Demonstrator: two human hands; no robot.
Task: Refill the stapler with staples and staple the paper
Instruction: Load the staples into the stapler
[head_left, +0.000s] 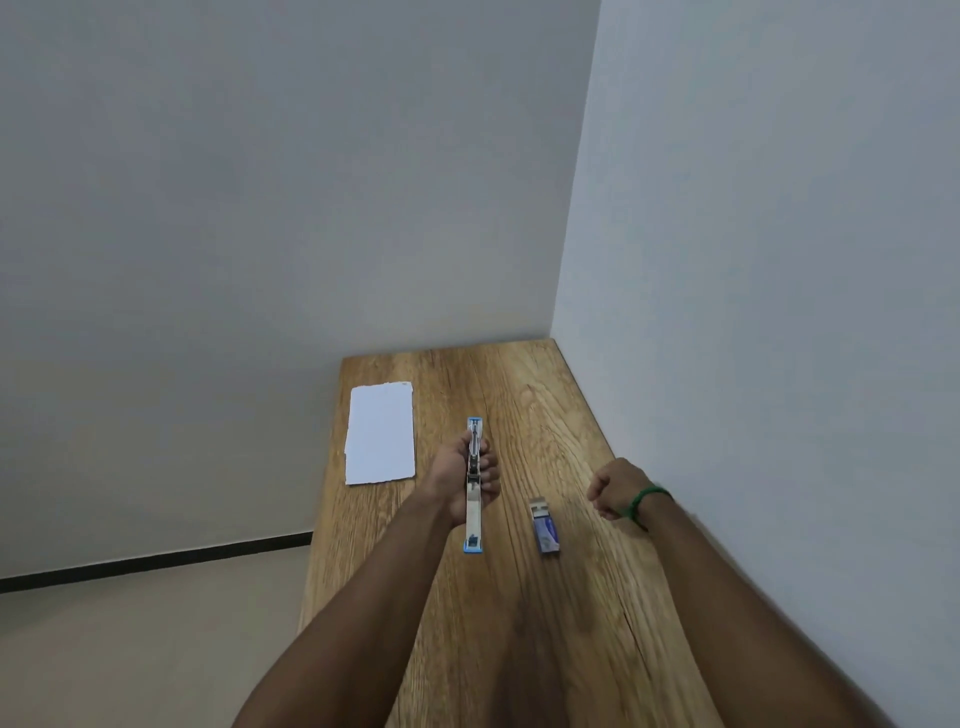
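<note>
Silver and blue-tipped, the stapler (473, 508) is lying swung open into one long strip, its long axis running straight away from the person, one blue end pointing at the far wall (311, 182) and the other back toward the body. It is sitting mid-table, with the left hand (451, 480) gripping it around the middle, fingers wrapping over the right side. A small blue staple box (545, 531) is lying just right of it, roughly parallel. Further right, the right hand (615, 487), wearing a green wristband (648, 495), is hovering in a loose fist. White paper (381, 434) is resting left, near the wooden table (561, 415) edge.
</note>
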